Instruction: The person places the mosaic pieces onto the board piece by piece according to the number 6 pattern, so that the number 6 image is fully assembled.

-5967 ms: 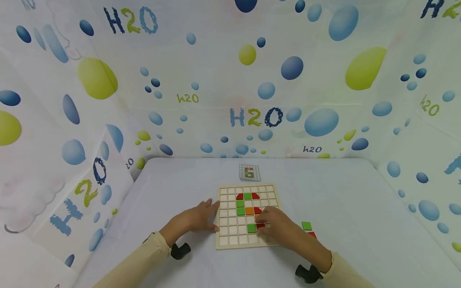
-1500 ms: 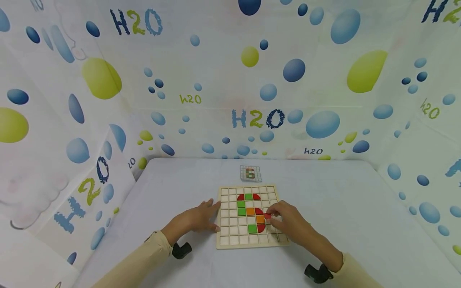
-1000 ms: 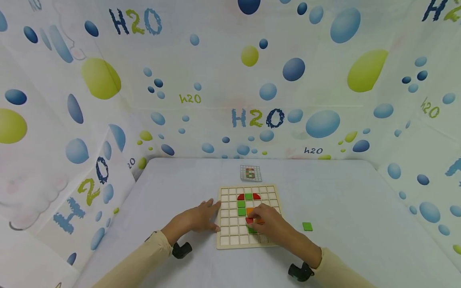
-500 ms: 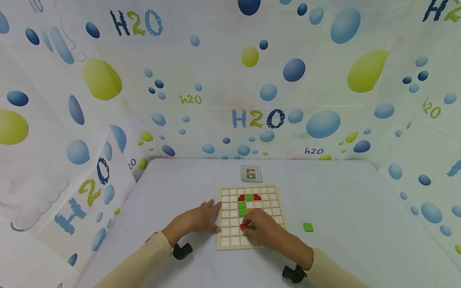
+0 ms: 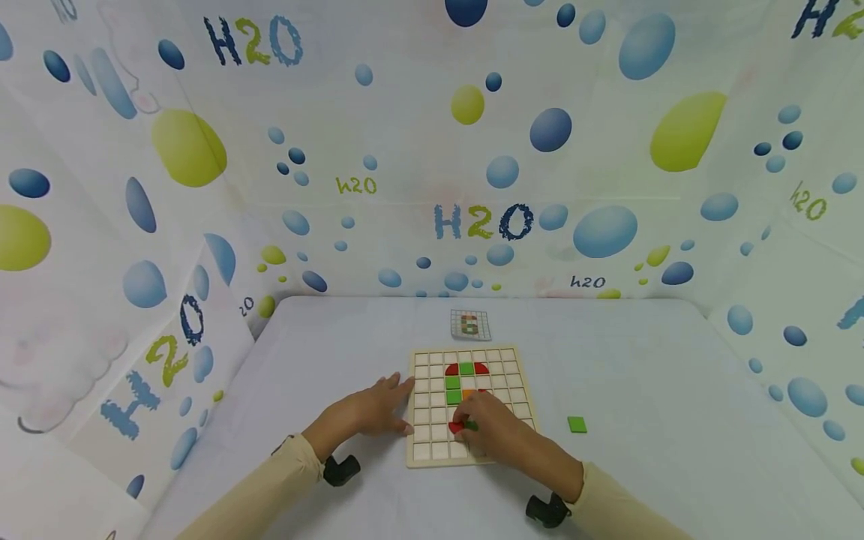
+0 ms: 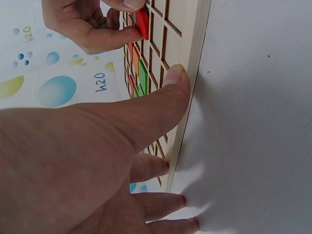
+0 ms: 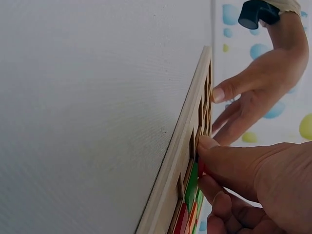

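Note:
A pale wooden grid board (image 5: 421, 439) lies on the white table, with red, green and orange tiles set in some of its squares. My left hand (image 5: 371, 409) rests at the board's left edge, fingers spread and thumb (image 6: 175, 80) on the rim. Over the lower middle of the grid, my right hand (image 5: 496, 426) pinches a red tile with a rounded edge (image 6: 142, 23) between thumb and forefinger. That tile is tilted at its square, just left of a green tile (image 7: 191, 183). The right hand hides several tiles in the head view.
One loose green tile (image 5: 577, 424) lies on the table to the right of the board. Behind the board is a small card (image 5: 470, 325) printed with a coloured grid pattern. A patterned sheet (image 5: 405, 135) stands around the table at the back and sides.
My right hand has carried a red tile from the board's right side leftward to the lower middle squares. In the last half second it has barely moved. My left hand has stayed put.

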Tool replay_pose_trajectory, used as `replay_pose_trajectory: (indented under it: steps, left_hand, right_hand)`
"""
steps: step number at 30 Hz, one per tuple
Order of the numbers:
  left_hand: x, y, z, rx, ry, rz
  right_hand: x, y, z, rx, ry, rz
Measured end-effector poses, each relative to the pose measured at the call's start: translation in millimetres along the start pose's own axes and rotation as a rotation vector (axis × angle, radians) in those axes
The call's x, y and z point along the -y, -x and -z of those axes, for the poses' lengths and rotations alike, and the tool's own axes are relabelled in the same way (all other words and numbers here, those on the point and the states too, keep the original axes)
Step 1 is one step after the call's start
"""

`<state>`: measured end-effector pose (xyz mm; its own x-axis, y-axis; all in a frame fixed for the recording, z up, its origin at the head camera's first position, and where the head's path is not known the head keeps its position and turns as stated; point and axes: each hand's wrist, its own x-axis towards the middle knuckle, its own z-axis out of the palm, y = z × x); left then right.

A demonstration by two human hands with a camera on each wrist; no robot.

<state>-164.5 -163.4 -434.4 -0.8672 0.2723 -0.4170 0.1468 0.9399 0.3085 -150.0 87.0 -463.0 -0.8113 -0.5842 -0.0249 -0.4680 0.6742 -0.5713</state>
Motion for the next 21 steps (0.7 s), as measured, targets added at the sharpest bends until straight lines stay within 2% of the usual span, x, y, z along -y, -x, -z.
replay_pose_trajectory:
  steps: [7, 15, 21]
  left_hand:
    - [-0.3, 0.6, -1.1, 0.007, 0.001, 0.001]
    - [3.9, 0.2, -3.1, -0.002, 0.018, -0.028]
    - [3.7, 0.0, -1.3, -0.001, 0.012, -0.031]
  right_hand:
    - [-2.0, -1.1, -1.7, -0.011, -0.004, 0.016]
    - [-3.0, -4.7, -4.6, -0.024, -0.020, -0.016]
    - [-2.2, -6.7, -5.3, -0.039, -0.013, -0.006]
